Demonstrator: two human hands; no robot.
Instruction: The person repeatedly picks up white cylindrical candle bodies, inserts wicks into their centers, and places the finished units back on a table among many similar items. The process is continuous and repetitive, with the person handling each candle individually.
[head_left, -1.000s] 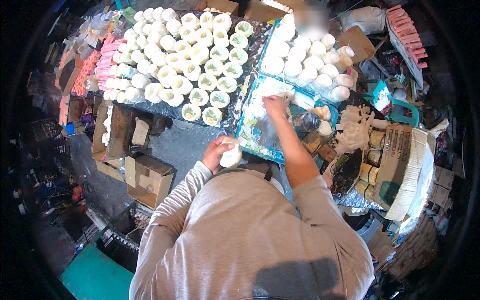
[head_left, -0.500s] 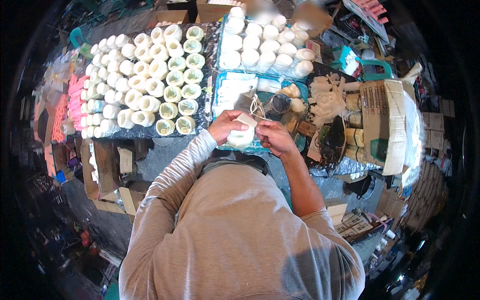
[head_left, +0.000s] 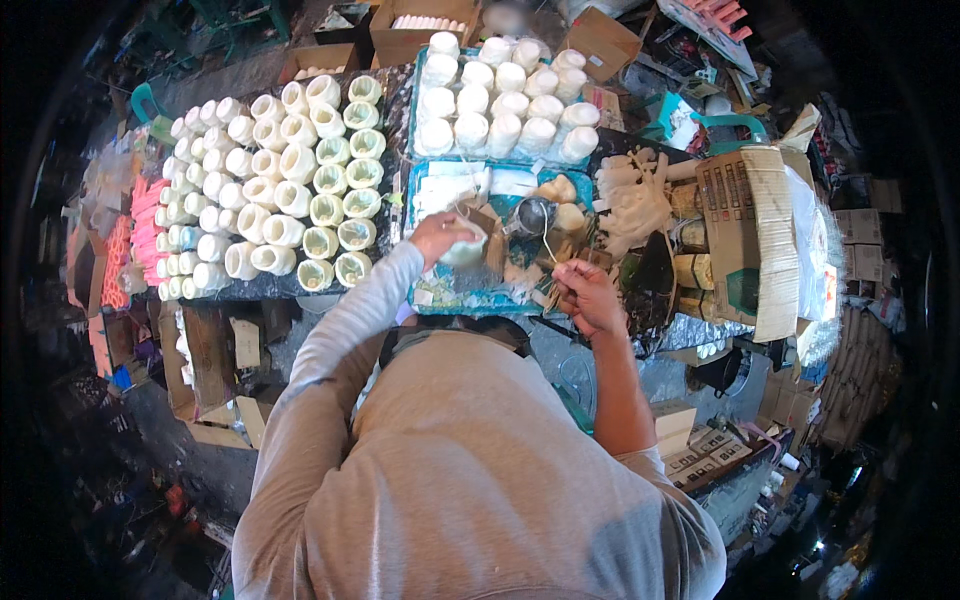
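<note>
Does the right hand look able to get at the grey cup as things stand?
Probably yes: the right hand is near the grey cup, with only the cord it pinches seeming to lie between; that might need releasing first.

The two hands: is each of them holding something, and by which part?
The left hand holds a whitish rounded piece by its upper side. The right hand pinches a thin pale cord near its lower visible end.
</note>
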